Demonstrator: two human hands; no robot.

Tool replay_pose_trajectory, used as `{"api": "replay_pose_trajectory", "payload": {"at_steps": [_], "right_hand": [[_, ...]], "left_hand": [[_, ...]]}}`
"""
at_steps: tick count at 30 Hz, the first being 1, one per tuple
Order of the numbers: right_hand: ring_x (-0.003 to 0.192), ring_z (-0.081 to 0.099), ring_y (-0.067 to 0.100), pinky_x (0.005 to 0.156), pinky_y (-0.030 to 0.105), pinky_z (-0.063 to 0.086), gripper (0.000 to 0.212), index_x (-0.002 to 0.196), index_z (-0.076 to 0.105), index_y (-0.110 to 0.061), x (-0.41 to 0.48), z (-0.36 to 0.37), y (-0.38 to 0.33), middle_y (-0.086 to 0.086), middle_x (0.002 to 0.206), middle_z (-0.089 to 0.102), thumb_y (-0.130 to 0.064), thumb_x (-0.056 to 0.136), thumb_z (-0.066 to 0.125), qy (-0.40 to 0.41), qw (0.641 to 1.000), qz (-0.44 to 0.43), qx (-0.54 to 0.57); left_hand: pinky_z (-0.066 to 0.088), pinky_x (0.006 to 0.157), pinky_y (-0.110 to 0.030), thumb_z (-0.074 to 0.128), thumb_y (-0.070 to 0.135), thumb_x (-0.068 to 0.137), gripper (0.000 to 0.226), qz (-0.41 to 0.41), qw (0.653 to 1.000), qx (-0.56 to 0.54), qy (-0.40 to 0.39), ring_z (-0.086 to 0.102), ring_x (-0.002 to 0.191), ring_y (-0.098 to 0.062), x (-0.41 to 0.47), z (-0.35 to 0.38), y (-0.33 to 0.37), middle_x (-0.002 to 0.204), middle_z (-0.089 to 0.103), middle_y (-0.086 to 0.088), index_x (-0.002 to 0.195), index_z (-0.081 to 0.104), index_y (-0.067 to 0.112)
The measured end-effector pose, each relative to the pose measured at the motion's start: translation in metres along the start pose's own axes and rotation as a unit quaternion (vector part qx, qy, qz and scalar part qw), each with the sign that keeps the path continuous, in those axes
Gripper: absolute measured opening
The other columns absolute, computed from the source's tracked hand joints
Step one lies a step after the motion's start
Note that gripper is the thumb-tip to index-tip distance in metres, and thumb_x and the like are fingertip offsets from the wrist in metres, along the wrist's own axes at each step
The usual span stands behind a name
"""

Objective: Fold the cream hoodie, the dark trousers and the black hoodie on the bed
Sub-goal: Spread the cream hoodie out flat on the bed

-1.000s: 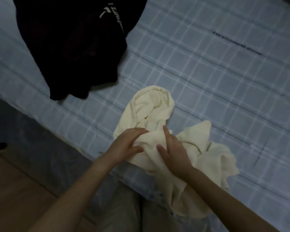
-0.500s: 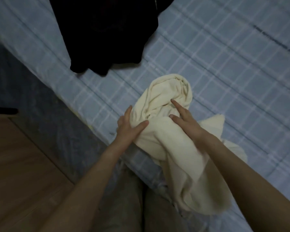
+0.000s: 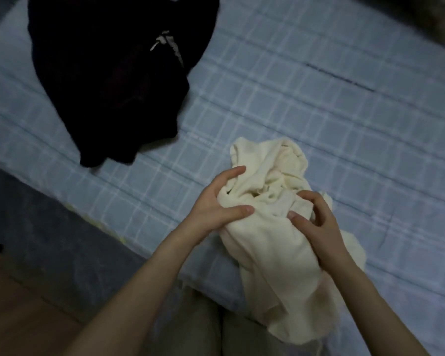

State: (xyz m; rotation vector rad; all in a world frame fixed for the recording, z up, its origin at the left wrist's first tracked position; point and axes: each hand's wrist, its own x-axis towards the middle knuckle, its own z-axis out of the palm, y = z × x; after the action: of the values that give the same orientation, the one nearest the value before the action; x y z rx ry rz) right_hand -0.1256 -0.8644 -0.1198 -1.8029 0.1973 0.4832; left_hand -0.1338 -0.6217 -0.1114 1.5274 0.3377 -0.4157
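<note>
- Left hand [image 3: 216, 204] grips a bunched fold of the cream hoodie [image 3: 275, 253], thumb on top and fingers curled behind.
- Right hand [image 3: 316, 222] pinches the same cloth just beside it, fingers bent.
- Cream hoodie lies crumpled at lower middle, draping over the near edge of the bed [image 3: 319, 111].
- Black clothes [image 3: 108, 73] lie heaped at upper left, well apart.
- Bed cover is pale blue with white checks; wooden floor [image 3: 23, 317] shows at lower left.

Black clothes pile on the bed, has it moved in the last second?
No. The black clothes pile keeps its tip beside the bed's edge; only the camera shifted.
</note>
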Motion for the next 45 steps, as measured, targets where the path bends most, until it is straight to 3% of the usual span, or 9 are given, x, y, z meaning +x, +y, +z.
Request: {"api": "replay_pose_trajectory", "payload": {"at_steps": [10,14,17,20,24,29,33,37,45], "right_hand": [[0.117,0.061,0.016,0.096,0.045,0.053,0.052,0.103,0.061,-0.039,-0.037,-0.107,-0.061,-0.004,0.128,0.057,-0.022,0.065,0.092,0.232,0.969,-0.080,0.030],[0.108,0.062,0.011,0.090,0.035,0.054,0.057,0.101,0.057,-0.041,0.023,-0.138,-0.073,-0.015,0.122,0.053,-0.023,0.061,0.093,0.278,0.952,-0.126,-0.011],[0.106,0.053,-0.006,0.084,0.011,0.045,0.056,0.101,0.053,-0.043,0.100,-0.166,-0.076,-0.019,0.119,0.047,-0.042,0.055,0.085,0.300,0.940,-0.149,-0.056],[0.122,0.044,0.000,0.092,0.005,0.035,0.064,0.122,0.048,-0.045,0.180,-0.178,-0.052,-0.006,0.142,0.033,-0.033,0.071,0.084,0.248,0.957,-0.121,-0.092],[0.152,0.011,0.021,0.121,0.034,0.016,0.068,0.155,0.023,-0.033,0.217,-0.148,0.014,0.006,0.166,0.008,-0.039,0.097,0.058,0.176,0.962,-0.010,-0.208],[0.151,0.015,0.031,0.116,0.060,0.017,0.059,0.153,0.021,-0.048,0.149,-0.087,0.098,-0.007,0.165,0.018,-0.061,0.095,0.021,0.247,0.885,-0.014,-0.395],[0.154,0.003,0.031,0.116,0.066,0.010,0.057,0.153,0.026,-0.047,0.150,-0.071,0.150,-0.007,0.166,0.009,-0.059,0.097,0.022,0.203,0.856,-0.013,-0.475],[0.153,0.008,0.031,0.116,0.066,0.012,0.059,0.152,0.032,-0.042,0.167,-0.067,0.187,-0.005,0.166,0.017,-0.052,0.094,0.037,0.242,0.840,-0.061,-0.482],[0.154,0.003,0.028,0.119,0.062,0.007,0.056,0.152,0.032,-0.043,0.154,-0.071,0.162,-0.008,0.165,0.014,-0.055,0.097,0.027,0.219,0.858,-0.048,-0.462]], "left_hand": [[0.049,0.103,-0.027,0.087,0.012,0.068,0.079,0.125,0.956,0.093,-0.247,0.057,0.124,-0.006,0.085,0.095,0.112,0.135,0.057,0.021,0.133,0.055,0.044],[0.051,0.095,-0.021,0.088,0.010,0.066,0.081,0.163,0.940,0.137,-0.268,0.059,0.119,-0.001,0.156,0.110,0.145,0.131,0.058,0.025,0.131,0.056,0.046],[0.046,0.090,-0.014,0.087,0.013,0.064,0.081,0.206,0.930,0.195,-0.234,0.057,0.117,0.000,0.229,0.125,0.166,0.131,0.057,0.023,0.131,0.055,0.046],[0.037,0.099,-0.019,0.081,0.012,0.074,0.084,0.204,0.926,0.300,-0.107,0.045,0.132,-0.013,0.296,0.144,0.154,0.146,0.042,0.006,0.145,0.044,0.034],[0.020,0.120,-0.039,0.064,0.038,0.091,0.072,0.166,0.884,0.436,-0.025,0.023,0.147,-0.027,0.295,0.163,0.067,0.160,0.024,-0.008,0.154,0.030,0.027],[-0.002,0.121,-0.049,0.020,0.057,0.095,0.062,0.237,0.808,0.537,-0.055,-0.004,0.152,-0.015,0.227,0.169,-0.058,0.165,0.007,0.011,0.155,0.016,0.041],[-0.005,0.121,-0.050,0.009,0.057,0.099,0.059,0.237,0.758,0.605,-0.051,-0.006,0.153,-0.017,0.236,0.162,-0.118,0.163,-0.003,0.013,0.155,0.011,0.040],[0.010,0.120,-0.056,0.015,0.053,0.102,0.057,0.275,0.735,0.619,-0.030,0.008,0.153,-0.021,0.251,0.163,-0.153,0.165,0.017,0.005,0.156,0.021,0.034],[0.010,0.120,-0.054,0.016,0.052,0.102,0.056,0.256,0.746,0.614,-0.044,0.009,0.153,-0.020,0.243,0.164,-0.135,0.164,0.017,0.006,0.155,0.023,0.035]]}}
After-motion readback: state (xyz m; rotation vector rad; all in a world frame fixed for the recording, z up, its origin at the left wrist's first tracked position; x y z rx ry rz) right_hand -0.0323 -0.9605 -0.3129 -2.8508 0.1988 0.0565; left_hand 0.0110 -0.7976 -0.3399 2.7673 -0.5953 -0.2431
